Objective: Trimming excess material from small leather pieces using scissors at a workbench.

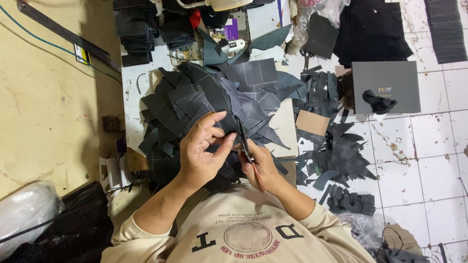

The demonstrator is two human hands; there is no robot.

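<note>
right hand (261,163) is clamped on the scissors (246,146), left hand (204,151) fingers pinch a dark leather piece (225,130) at the blades – a slip could nick a fingertip – over the scrap heap (209,92) on the counter (131,83)

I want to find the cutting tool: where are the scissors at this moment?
In the head view, the scissors are near the centre, held in the right hand, blades pointing up over the pile of dark cut pieces, right beside the left hand.
</note>
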